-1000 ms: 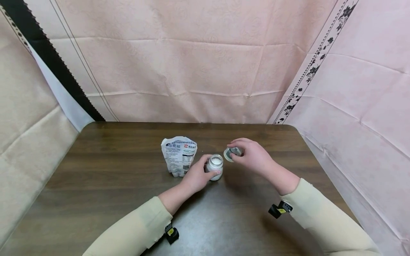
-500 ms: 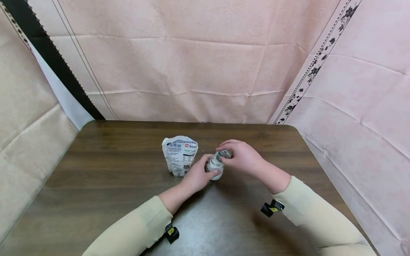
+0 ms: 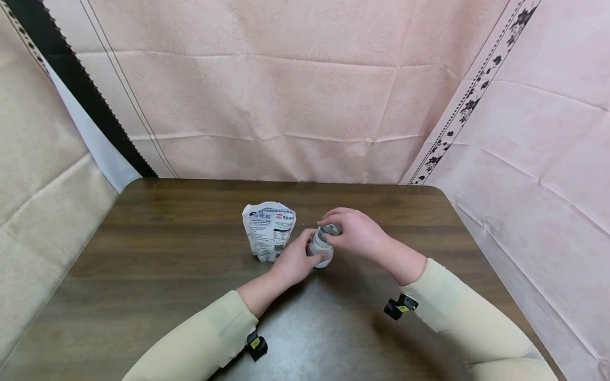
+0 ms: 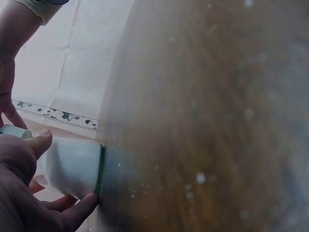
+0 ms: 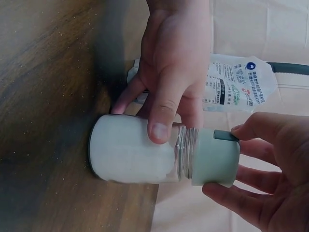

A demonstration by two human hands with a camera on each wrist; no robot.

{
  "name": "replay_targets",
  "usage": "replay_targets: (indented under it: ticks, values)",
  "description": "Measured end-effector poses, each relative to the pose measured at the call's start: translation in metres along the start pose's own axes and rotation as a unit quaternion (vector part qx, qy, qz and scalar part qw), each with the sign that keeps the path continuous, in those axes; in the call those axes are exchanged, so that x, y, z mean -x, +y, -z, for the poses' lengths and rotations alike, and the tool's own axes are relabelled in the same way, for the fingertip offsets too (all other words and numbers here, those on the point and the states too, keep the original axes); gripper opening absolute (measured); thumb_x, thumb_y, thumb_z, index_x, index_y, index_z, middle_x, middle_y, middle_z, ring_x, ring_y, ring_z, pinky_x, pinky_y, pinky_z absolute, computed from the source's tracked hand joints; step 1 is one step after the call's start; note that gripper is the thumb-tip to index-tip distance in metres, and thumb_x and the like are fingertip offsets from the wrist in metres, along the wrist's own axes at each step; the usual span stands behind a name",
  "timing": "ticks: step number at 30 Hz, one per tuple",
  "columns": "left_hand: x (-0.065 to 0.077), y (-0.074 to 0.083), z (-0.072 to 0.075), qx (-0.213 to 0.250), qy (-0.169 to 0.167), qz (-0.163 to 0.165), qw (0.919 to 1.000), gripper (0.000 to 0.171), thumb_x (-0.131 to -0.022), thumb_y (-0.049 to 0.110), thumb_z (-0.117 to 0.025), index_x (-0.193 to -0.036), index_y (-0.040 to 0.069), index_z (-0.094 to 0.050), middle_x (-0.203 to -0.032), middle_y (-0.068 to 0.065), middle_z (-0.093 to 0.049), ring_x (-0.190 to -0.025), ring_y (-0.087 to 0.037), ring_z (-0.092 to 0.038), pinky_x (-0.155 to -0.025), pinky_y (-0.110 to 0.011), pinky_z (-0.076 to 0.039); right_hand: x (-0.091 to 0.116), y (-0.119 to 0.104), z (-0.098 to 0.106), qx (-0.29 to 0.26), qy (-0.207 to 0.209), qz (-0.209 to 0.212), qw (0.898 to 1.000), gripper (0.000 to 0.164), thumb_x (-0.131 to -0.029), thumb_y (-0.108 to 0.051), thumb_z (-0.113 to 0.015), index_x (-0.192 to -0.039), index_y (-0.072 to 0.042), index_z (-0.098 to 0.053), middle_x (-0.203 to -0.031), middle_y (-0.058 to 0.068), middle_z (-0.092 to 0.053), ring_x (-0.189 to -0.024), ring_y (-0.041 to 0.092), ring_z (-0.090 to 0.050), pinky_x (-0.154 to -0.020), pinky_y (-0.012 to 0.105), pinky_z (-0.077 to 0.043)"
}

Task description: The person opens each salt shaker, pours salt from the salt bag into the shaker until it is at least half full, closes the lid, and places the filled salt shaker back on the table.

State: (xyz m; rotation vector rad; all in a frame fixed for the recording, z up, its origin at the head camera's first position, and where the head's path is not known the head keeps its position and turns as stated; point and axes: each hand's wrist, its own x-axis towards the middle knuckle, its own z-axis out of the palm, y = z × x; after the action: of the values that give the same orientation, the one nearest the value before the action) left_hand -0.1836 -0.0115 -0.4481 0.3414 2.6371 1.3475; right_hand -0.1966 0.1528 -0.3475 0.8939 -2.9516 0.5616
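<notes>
A clear jar [image 5: 130,150] filled mostly with white, salt-like contents stands upright on the table. My left hand [image 3: 293,262] grips its side, thumb across the front and fingers behind. On the threaded neck sits a pale green lid [image 5: 215,159] with a darker green flap, its lower edge at the threads. Fingers and thumb of my right hand [image 3: 357,233] pinch that lid from above and the sides. Close to the left of the jar, a white printed pouch [image 3: 269,230] stands upright, partly behind my left hand in the right wrist view.
The dark brown wooden table [image 3: 167,264] reaches back to a pink cloth backdrop [image 3: 286,106], with more cloth along both sides. Small white specks dot the tabletop in the wrist views.
My right hand has brought the lid leftward from beside the jar onto its mouth, covering the opening. The left hand keeps its grip on the jar, and the pouch stands where it was.
</notes>
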Motion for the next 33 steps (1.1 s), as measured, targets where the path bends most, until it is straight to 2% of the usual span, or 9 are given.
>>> replay_targets:
  ticks: [16, 27, 33]
  values:
    - [0.0006, 0.0024, 0.002, -0.018, -0.007, 0.013, 0.9997, 0.066, -0.08, 0.056, -0.061, -0.135, 0.027, -0.037, -0.122, 0.003, -0.056, -0.104, -0.015, -0.055, -0.084, -0.038, -0.046, -0.0076, -0.004, -0.0004, 0.027, -0.039, -0.002, 0.999, 0.027, -0.082, -0.03, -0.069, -0.107, -0.02, -0.071, -0.111, -0.004, -0.062, -0.102, 0.014, -0.057, -0.083, 0.033, -0.048]
    - [0.0001, 0.0018, 0.0023, -0.022, -0.006, 0.011, 0.9997, 0.064, -0.081, 0.054, -0.062, -0.134, 0.027, -0.038, -0.123, 0.002, -0.055, -0.105, -0.015, -0.055, -0.085, -0.038, -0.046, -0.0075, -0.0041, -0.0042, 0.035, -0.032, -0.021, 0.999, 0.029, -0.083, -0.035, -0.068, -0.109, -0.021, -0.069, -0.109, -0.004, -0.061, -0.099, 0.013, -0.058, -0.082, 0.033, -0.049]
    - [0.0002, 0.002, 0.0028, -0.019, -0.008, 0.008, 0.9998, 0.063, -0.081, 0.054, -0.061, -0.134, 0.028, -0.038, -0.123, 0.002, -0.056, -0.105, -0.015, -0.055, -0.084, -0.038, -0.046, -0.0064, -0.0016, -0.0059, 0.031, -0.021, -0.009, 0.999, 0.029, -0.084, -0.037, -0.066, -0.108, -0.021, -0.068, -0.107, -0.004, -0.06, -0.097, 0.013, -0.058, -0.081, 0.033, -0.049]
